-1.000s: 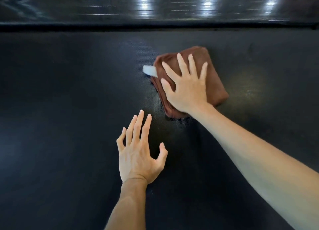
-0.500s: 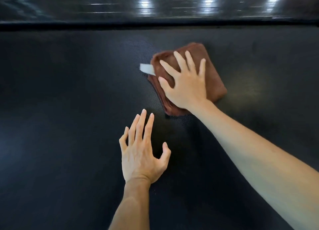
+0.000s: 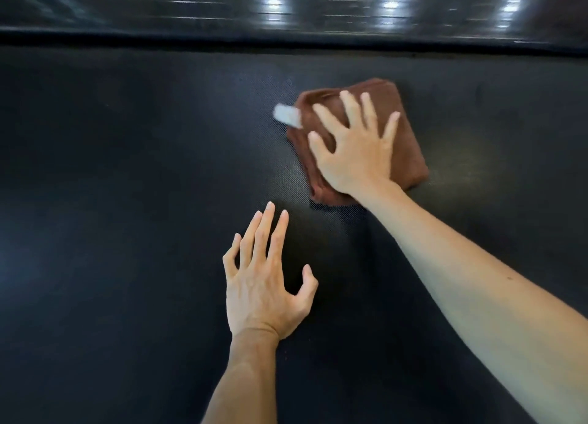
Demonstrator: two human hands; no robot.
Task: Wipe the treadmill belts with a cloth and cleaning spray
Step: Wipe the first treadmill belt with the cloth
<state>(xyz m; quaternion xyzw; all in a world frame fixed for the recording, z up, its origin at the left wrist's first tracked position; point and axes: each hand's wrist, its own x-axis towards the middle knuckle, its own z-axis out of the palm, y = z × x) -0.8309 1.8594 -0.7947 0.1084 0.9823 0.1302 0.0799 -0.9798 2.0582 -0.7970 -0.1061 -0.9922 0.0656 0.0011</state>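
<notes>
A folded brown cloth (image 3: 404, 131) with a white tag (image 3: 286, 115) at its left corner lies on the black textured treadmill belt (image 3: 127, 201). My right hand (image 3: 353, 147) presses flat on the cloth with its fingers spread. My left hand (image 3: 264, 280) rests on the bare belt below and left of the cloth, fingers straight and apart, holding nothing. No spray bottle is in view.
A glossy black side rail (image 3: 286, 7) with light reflections runs along the top of the view, past the belt's far edge (image 3: 286, 40). The belt spreads wide to the left and right of both hands.
The cloth and my right hand have slid a little to the right. My left hand has shifted slightly up and right on the belt.
</notes>
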